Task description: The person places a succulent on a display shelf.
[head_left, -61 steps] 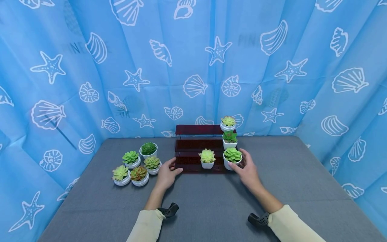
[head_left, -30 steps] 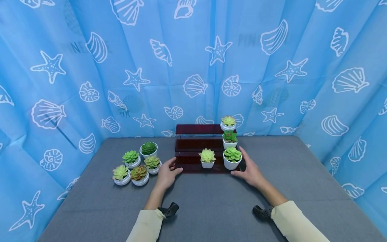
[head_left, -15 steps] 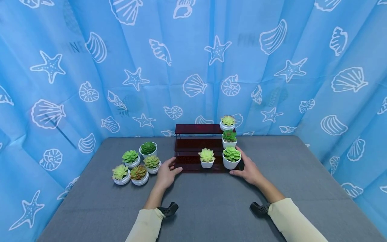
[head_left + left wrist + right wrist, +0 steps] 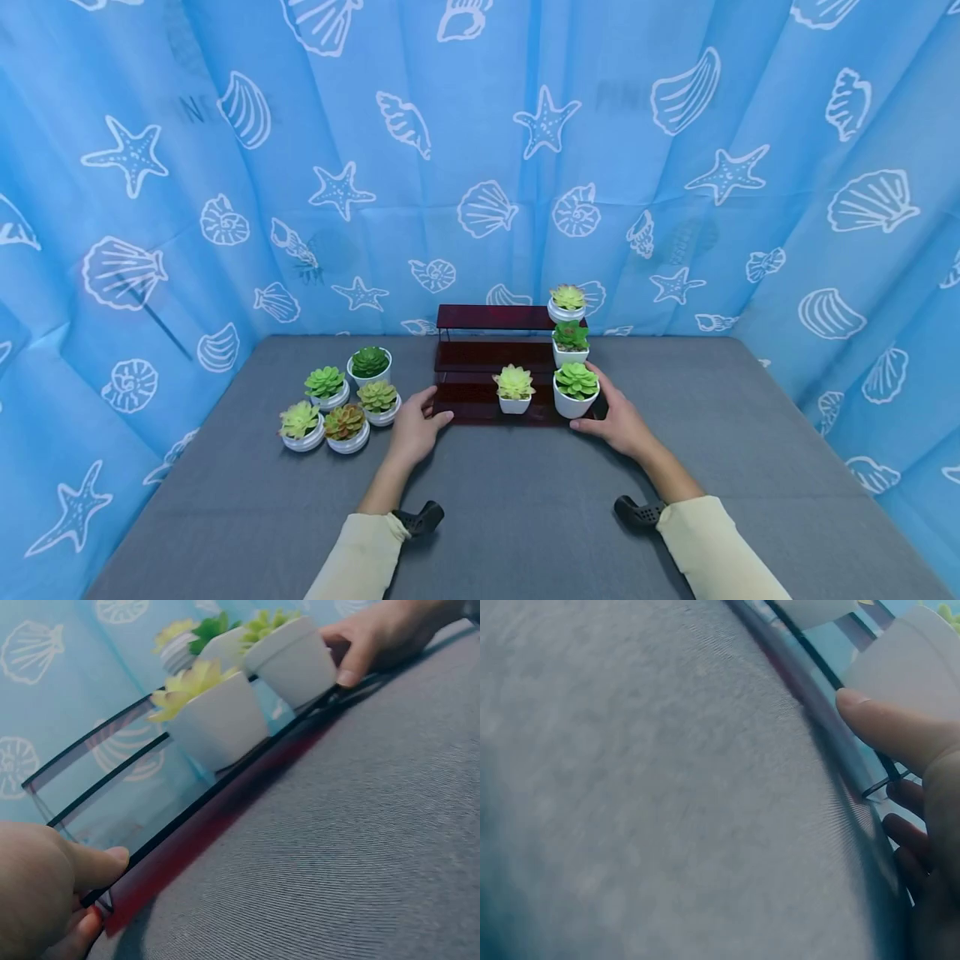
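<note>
Moved off a round white pot since two seconds ago, the bare right hand pinches the right end of a dark-red tiered plastic stand. On the grey fabric counter, the stand seems light, stiff, slick, best held by both ends; its long axis runs left-right, steps facing the person. The left hand pinches its left end.

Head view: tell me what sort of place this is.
Probably a staged tabletop recording area: a seashell-print curtain hangs around three sides of a grey cloth-covered table bearing a tiered display riser with succulents.
</note>
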